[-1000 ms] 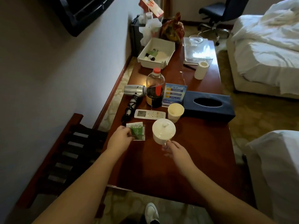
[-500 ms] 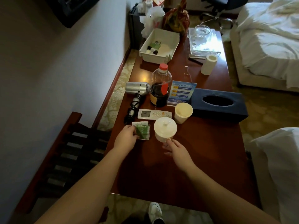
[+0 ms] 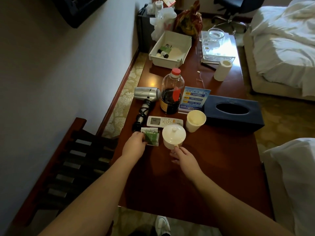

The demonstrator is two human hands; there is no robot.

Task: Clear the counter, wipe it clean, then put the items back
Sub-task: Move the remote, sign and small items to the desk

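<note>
Two hands over the near half of the surface (image 3: 213, 167). Left hand (image 3: 133, 146) near the left edge, grip narrow, fingers curled onto green packets (image 3: 152, 136) lying flat there. Right hand (image 3: 185, 159) just beside, grip pinched on the handle of a lidded white cup (image 3: 173, 136), standing upright on the surface. Behind the cup: remote (image 3: 164, 121) lying flat, paper cup (image 3: 195, 120) upright to its right. Further back: dryer (image 3: 147, 94) by the left edge with cord coiled along its handle, bottle (image 3: 172, 92) with red cap and dark liquid, blue card (image 3: 194, 99) propped beside it, dark tissue box (image 3: 233, 110) against the right edge. Toward the far end: white tray (image 3: 183, 53) with small bottles near the left edge, paper roll (image 3: 222, 70) near the right edge, glass tray (image 3: 219, 51) with a glass bowl (image 3: 215, 34) at the far right corner.
</note>
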